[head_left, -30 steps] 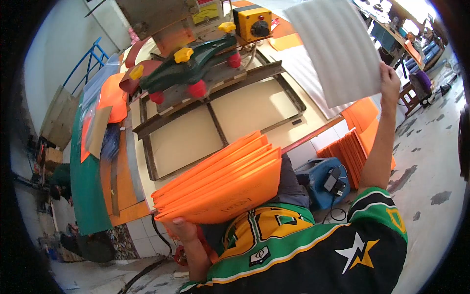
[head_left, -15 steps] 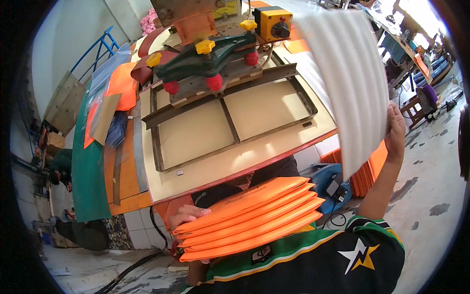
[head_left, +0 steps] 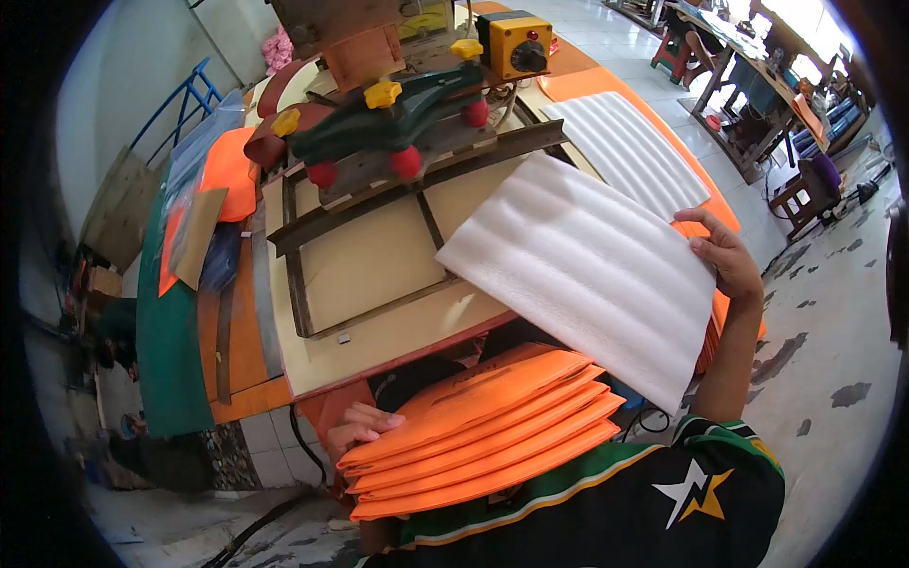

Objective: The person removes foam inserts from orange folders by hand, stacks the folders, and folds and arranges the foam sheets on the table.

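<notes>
At three o'clock, the right hand point(head_left: 734, 260) grasps a white foam sheet point(head_left: 592, 279) by its edge near the right-hand corner, the fingers bent and the thumb pressed against the foam. A second ago this sheet stood raised towards one o'clock, and half a second ago it hung upright and curved, blurred by movement; now it has come down flatter, slanting from the centre to four o'clock. It covers the right compartment of the dark metal frame point(head_left: 296, 293), which both earlier views showed plainly; whether it touches the frame I cannot tell. The blue object at four o'clock, well visible before, is mostly hidden behind it. A second foam sheet point(head_left: 625, 147), lying on the surface point(head_left: 388, 360) at one to two o'clock, now shows far more fully.

At seven o'clock, the left hand point(head_left: 360, 428) grasps the left end of a stack of orange folders point(head_left: 483, 417), fingers laid over the top; its thumb is hidden. The stack rests at six o'clock against the person's body. A second ago it was tilted up across the front edge of the surface; since half a second ago it has barely changed.

Towards eleven o'clock, the green press arm point(head_left: 402, 118) remains above the frame.
</notes>
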Demonstrator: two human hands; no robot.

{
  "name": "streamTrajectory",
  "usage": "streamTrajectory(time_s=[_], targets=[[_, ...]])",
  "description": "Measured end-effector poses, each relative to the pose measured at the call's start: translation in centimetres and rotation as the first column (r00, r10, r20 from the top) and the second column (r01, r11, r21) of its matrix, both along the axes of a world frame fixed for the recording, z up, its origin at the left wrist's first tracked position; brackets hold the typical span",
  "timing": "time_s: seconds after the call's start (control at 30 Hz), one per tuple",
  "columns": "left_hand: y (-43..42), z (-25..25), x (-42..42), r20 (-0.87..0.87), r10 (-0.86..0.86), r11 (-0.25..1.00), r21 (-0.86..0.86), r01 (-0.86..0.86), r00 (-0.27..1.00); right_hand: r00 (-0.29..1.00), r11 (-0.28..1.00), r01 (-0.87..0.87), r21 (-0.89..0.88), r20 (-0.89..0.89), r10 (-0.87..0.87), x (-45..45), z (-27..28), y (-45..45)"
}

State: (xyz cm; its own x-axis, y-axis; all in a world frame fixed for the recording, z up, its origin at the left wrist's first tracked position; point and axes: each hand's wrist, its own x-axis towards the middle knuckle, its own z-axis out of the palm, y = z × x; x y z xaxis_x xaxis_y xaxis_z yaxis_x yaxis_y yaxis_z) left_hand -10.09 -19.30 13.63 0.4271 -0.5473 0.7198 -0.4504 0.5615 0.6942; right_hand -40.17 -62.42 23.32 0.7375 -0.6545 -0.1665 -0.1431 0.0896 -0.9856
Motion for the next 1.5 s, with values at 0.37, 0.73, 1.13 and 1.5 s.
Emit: streamTrajectory(time_s=[0.37,0.73,1.13,1.5], targets=[[-0.4,-0.1,-0.1,-0.037,0.018,1.0,-0.013,-0.018,0.999,0.992,0.987,0.072,0.145,0.09,-0.085,0.6,-1.5,0.4],[-0.5,0.0,-0.1,-0.059,0.013,0.999,-0.051,-0.016,0.998,0.982,0.986,0.114,0.123,0.136,-0.13,1.5,0.0,2.1],[1.1,2.6,0.3,0.201,-0.104,0.992,0.084,0.089,0.974,0.971,0.981,0.143,0.133,0.171,-0.165,2.2,1.2,3.2],[1.6,2.7,0.2,0.197,-0.086,0.995,0.072,0.073,0.977,0.939,0.971,0.199,0.135,0.258,-0.228,1.9,1.7,4.2]])
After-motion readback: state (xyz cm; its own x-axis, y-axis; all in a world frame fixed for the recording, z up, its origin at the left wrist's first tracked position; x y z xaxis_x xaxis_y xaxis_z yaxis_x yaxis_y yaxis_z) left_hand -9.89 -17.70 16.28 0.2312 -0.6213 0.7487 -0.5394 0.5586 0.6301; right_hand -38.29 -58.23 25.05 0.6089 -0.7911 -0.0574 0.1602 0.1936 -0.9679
